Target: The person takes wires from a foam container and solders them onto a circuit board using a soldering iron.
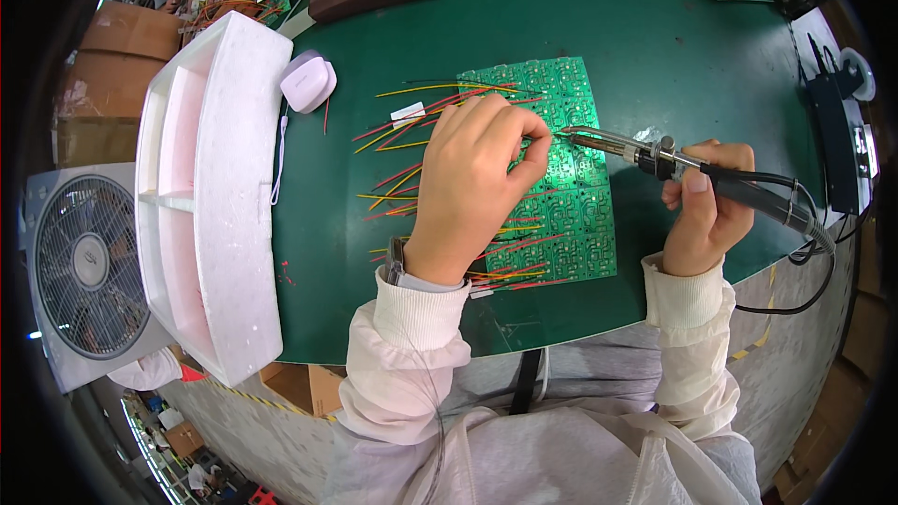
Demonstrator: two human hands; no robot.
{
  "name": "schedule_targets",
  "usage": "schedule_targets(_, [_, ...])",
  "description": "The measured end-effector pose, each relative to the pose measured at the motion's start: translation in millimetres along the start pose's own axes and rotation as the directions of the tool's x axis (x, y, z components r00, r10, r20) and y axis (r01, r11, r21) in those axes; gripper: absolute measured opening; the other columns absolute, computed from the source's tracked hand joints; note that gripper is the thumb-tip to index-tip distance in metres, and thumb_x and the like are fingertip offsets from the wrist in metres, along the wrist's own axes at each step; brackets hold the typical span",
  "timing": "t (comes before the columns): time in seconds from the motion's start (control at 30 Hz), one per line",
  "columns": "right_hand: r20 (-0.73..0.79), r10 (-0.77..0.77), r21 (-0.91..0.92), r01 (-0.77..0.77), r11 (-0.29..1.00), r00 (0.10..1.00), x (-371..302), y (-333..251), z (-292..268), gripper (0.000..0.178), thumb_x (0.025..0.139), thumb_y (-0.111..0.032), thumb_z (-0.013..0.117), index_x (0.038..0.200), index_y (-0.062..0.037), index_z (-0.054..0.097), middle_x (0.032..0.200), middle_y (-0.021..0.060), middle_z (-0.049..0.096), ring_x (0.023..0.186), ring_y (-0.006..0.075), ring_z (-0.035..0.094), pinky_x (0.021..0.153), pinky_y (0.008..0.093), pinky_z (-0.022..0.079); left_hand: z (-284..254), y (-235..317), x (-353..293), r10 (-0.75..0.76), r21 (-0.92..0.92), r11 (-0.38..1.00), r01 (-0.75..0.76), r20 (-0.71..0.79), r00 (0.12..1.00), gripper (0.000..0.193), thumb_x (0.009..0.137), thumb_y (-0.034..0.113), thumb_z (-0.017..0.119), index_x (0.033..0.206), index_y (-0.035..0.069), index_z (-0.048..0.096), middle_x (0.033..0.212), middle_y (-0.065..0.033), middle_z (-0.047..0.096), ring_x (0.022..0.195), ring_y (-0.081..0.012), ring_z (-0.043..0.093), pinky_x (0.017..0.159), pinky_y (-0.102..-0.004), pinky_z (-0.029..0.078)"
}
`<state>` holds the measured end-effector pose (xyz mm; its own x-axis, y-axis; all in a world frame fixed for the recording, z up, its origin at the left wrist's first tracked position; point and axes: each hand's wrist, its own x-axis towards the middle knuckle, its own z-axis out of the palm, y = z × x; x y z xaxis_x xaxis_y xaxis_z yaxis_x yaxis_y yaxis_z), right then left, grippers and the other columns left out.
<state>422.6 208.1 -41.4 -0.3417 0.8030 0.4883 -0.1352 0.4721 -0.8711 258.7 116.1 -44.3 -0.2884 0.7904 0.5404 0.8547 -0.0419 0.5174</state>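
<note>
Head view: right hand (708,206), fingers wrapped around soldering iron (666,160), tip over green circuit-board panel (591,189) on desk (673,65); left hand (472,173), fingers pinched near that tip; whether they hold anything cannot be determined.

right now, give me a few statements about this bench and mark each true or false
1. The right hand holds a soldering iron. True.
2. The soldering iron's tip points to the person's right. False: it points left, over the green circuit board panel.
3. The left hand has its fingers near the iron's tip. True.
4. The fan stands to the right of the foam box. False: the grey fan is left of the white foam box.
5. The lilac case lies between the foam box and the circuit board panel. True.
</note>
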Motion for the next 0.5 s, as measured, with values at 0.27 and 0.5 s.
schedule_targets(0.27, [-0.006,0.014,-0.001,-0.014,1.0,1.0,-2.2,-1.4,-1.4,0.024,0.079,-0.02,0.057,0.078,0.0016,0.045,0.06,0.0053,0.048,0.049,0.0081,0.045,0.046,0.0192,0.035,-1.2,1.0,0.2,0.003,0.021,1.0,-0.003,0.006,1.0,0.015,0.061,-0.002,0.064,0.068,0.006,0.052,0.058,-0.0004,0.04,0.053,-0.013,0.039,0.054,-0.0271,0.033])
schedule_targets(0.5, [-0.018,0.074,0.041,-0.073,0.997,0.997,-2.9,-1.2,-1.8,0.022,0.079,-0.018,0.056,0.08,0.0016,0.046,0.063,0.0057,0.048,0.05,0.0084,0.048,0.045,0.0185,0.038,0.2,-0.1,-0.3,0.012,0.03,0.999,-0.012,0.007,1.0,0.015,0.061,-0.002,0.063,0.068,0.006,0.053,0.058,-0.0002,0.041,0.053,-0.013,0.04,0.054,-0.0268,0.033])
